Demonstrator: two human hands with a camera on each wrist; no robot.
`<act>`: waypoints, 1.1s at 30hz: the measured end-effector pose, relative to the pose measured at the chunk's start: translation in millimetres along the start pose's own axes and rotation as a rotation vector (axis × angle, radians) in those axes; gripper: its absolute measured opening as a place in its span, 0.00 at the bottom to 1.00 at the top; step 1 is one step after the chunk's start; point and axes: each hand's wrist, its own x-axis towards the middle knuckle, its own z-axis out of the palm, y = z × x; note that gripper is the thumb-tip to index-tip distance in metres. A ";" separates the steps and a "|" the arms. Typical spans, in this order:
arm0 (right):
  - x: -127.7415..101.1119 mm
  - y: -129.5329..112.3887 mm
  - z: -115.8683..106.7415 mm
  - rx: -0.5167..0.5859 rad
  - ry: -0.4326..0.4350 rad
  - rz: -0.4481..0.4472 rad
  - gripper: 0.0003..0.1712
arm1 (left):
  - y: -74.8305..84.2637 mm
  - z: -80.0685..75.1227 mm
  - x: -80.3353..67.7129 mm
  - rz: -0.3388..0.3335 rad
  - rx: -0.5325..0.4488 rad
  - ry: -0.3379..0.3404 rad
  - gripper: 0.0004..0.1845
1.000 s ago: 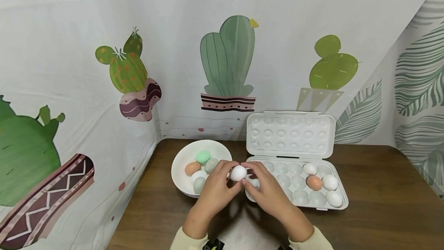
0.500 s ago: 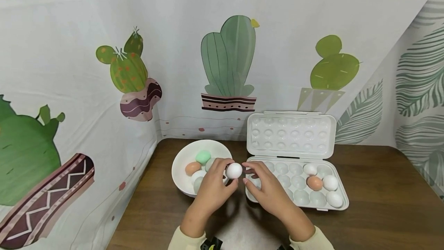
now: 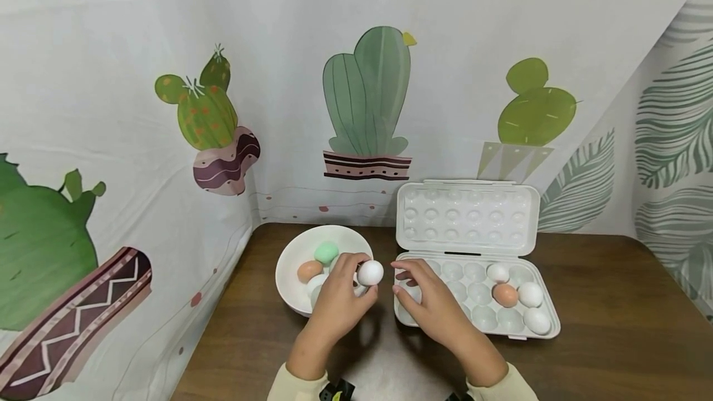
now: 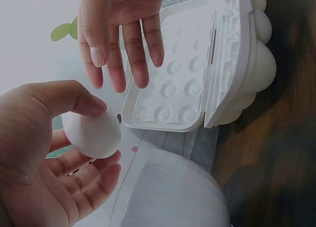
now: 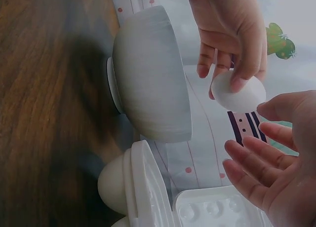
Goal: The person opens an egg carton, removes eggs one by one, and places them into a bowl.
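Note:
A white egg point(image 3: 370, 273) is pinched between the thumb and fingers of my left hand point(image 3: 341, 296), in front of the bowl's right side. My right hand point(image 3: 426, 296) is apart from the egg, its fingers relaxed and holding nothing, over the left end of the egg carton point(image 3: 548, 320). In the left wrist view the same egg point(image 4: 94, 133) shows whole between thumb and fingertips. The white bowl point(image 3: 289, 240) holds several eggs, among them a mint-green egg point(image 3: 326, 253) and a brown egg point(image 3: 309, 271); my left hand hides part of its contents.
The carton's lid point(image 3: 468, 218) stands raised at the back. At the carton's right end sit a brown egg point(image 3: 505, 294) and several white ones, such as this white egg point(image 3: 530, 294). A cactus-print cloth point(image 3: 289, 79) hangs behind the wooden table point(image 3: 607, 302).
Both hands held the egg a second ago. My right fingers have let go of it, and my left hand has moved left with the egg, widening the gap.

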 end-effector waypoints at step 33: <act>1.9 8.5 -21.0 -0.074 0.032 0.101 0.22 | -22.3 -11.0 3.4 -0.176 0.016 0.048 0.24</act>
